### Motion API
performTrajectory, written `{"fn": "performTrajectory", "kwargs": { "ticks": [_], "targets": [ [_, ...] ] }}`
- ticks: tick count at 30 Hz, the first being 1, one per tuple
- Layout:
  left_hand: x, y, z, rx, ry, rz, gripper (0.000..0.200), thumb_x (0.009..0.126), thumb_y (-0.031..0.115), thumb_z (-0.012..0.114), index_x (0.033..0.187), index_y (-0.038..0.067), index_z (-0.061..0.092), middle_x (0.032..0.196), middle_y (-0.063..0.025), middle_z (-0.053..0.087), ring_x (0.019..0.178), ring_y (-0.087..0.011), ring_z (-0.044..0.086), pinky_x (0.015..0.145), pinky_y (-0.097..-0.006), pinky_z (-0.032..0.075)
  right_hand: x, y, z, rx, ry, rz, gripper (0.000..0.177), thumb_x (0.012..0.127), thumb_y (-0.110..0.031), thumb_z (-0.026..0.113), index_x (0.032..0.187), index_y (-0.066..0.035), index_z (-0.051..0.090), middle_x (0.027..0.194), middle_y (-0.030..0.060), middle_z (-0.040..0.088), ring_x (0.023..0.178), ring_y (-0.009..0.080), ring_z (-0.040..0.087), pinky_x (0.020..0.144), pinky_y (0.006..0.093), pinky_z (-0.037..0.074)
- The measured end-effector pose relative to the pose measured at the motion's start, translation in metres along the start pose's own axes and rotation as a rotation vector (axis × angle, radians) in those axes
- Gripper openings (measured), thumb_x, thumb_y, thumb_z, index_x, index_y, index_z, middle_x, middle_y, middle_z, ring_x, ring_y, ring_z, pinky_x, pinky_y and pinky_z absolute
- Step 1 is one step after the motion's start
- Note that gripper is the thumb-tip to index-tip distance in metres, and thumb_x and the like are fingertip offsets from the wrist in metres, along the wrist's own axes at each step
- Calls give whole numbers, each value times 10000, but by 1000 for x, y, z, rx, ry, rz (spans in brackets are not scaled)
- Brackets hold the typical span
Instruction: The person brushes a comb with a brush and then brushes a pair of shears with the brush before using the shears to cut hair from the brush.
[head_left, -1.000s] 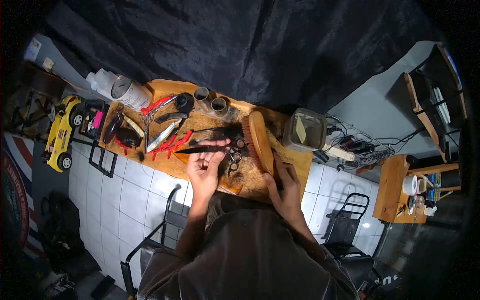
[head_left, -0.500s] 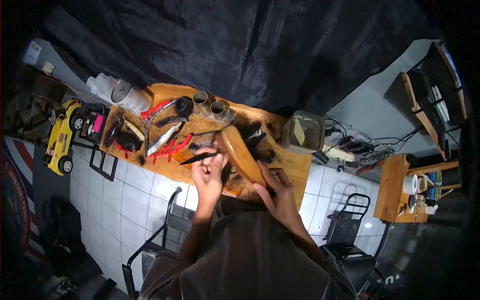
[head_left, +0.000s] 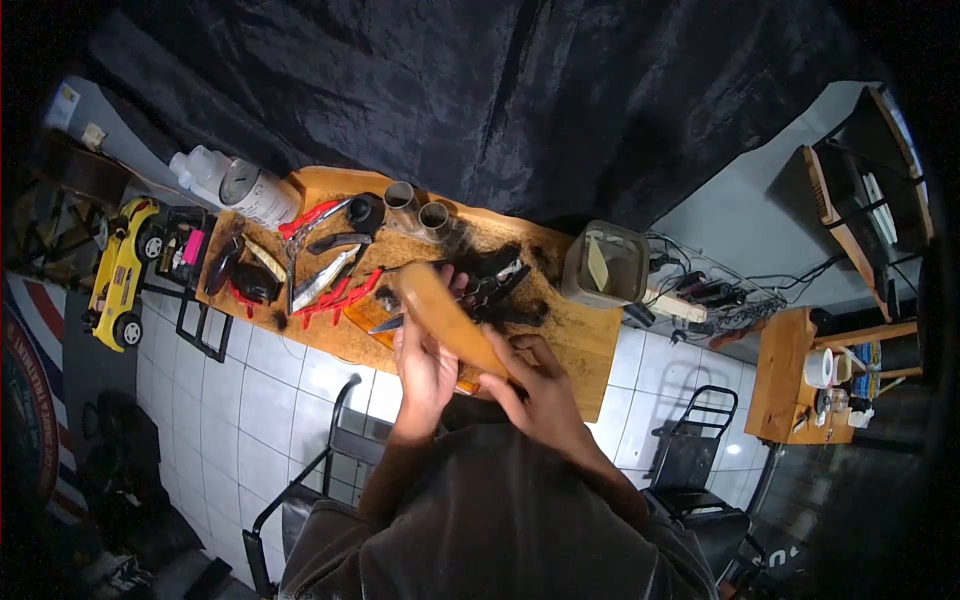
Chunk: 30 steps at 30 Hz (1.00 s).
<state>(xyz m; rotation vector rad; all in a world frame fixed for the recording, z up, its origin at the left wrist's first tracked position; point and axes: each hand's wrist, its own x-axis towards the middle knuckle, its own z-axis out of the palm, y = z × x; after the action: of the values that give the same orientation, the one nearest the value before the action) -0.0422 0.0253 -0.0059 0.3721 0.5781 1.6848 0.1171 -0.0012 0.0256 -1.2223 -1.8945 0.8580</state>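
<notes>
Fingers of the right hand [head_left: 538, 388] clamp the near end of a wooden brush [head_left: 448, 316], tilted over the left hand [head_left: 426, 376], whose partly hidden fingers grip a dark blade [head_left: 384, 325]. Below, the worktop [head_left: 578, 348] carries red clips [head_left: 342, 299] and a clear container [head_left: 598, 284].

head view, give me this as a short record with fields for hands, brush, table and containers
right hand: grips near end of brush
left hand: holds pointed tool, mostly hidden
brush: wooden back up, bristles not visible, slightly blurred
table: wooden, strewn with dark debris
containers: clear tub at right end, yellow item inside
</notes>
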Motion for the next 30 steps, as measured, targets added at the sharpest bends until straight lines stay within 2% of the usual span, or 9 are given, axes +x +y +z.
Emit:
{"fn": "performTrajectory", "kwargs": {
  "ticks": [2, 7, 10, 13, 14, 16, 20, 25, 30],
  "targets": [
    [3, 5, -2, -123, -40, -13, 513, 1036, 322, 349, 1453, 31, 277, 1475, -202, 345, 1325, -319, 411, 1109, -429, 351, -2, 15, 4, -142, 70, 88, 498, 831, -121, 706, 1303, -65, 557, 986, 178, 573, 916, 316, 598, 801, 367, 494],
    [5, 14, -5, -53, -106, -1, 536, 1032, 330, 352, 1469, 40, 242, 1504, -182, 300, 1378, -314, 334, 1140, -442, 292, 7, 10, -11, -171, 231, 215, 461, 876, -127, 663, 1316, -59, 542, 978, 203, 572, 936, 364, 598, 786, 404, 497],
    [7, 13, -3, -37, -73, -12, 544, 1031, 335, 358, 1475, 46, 234, 1511, -173, 294, 1383, -311, 327, 1139, -441, 288, 7, 0, -19, -86, 133, 162, 486, 864, -126, 671, 1326, -64, 533, 991, 198, 571, 946, 361, 596, 800, 389, 490],
    [1, 15, -3, -52, -73, -117, 561, 1024, 358, 369, 1482, 65, 230, 1519, -163, 282, 1397, -312, 298, 1146, -441, 267, 5, -4, -12, -45, 6, -147, 523, 897, -223, 647, 1384, -137, 475, 1029, 211, 550, 887, 358, 618, 740, 405, 518],
    [4, 9, -9, 27, -250, 17, 571, 1016, 376, 384, 1490, 98, 229, 1539, -156, 240, 1417, -308, 253, 1152, -450, 241, 5, -4, -7, -19, -19, -124, 530, 896, -239, 646, 1389, -151, 472, 1024, 212, 554, 890, 360, 618, 744, 404, 517],
    [3, 15, -1, -101, -320, -41, 594, 1004, 396, 409, 1501, 132, 217, 1559, -146, 193, 1429, -304, 225, 1158, -460, 215, 6, 1, 3, 32, -68, -82, 543, 895, -270, 645, 1399, -179, 464, 1013, 213, 563, 895, 363, 617, 753, 400, 514],
    [0, 24, -2, -51, -267, -55, 611, 997, 416, 411, 1512, 166, 196, 1570, -134, 164, 1434, -308, 210, 1157, -467, 212, 9, 11, -3, -169, 67, -44, 542, 894, -270, 650, 1399, -203, 463, 1025, 222, 551, 863, 377, 630, 724, 432, 529],
    [2, 29, 0, 30, -185, 7, 608, 1004, 402, 390, 1523, 194, 151, 1564, -123, 192, 1421, -322, 243, 1154, -462, 228, 13, 18, -11, -253, 242, 32, 474, 881, -214, 662, 1314, -69, 537, 1017, 225, 571, 867, 382, 628, 698, 431, 543],
    [2, 18, -6, -85, -52, -87, 585, 1019, 382, 377, 1524, 202, 145, 1550, -128, 232, 1387, -302, 314, 1143, -448, 262, 7, -4, -10, -32, 45, -64, 499, 880, -245, 666, 1347, -137, 527, 1008, 202, 565, 908, 341, 610, 740, 410, 508]
  ]
}}
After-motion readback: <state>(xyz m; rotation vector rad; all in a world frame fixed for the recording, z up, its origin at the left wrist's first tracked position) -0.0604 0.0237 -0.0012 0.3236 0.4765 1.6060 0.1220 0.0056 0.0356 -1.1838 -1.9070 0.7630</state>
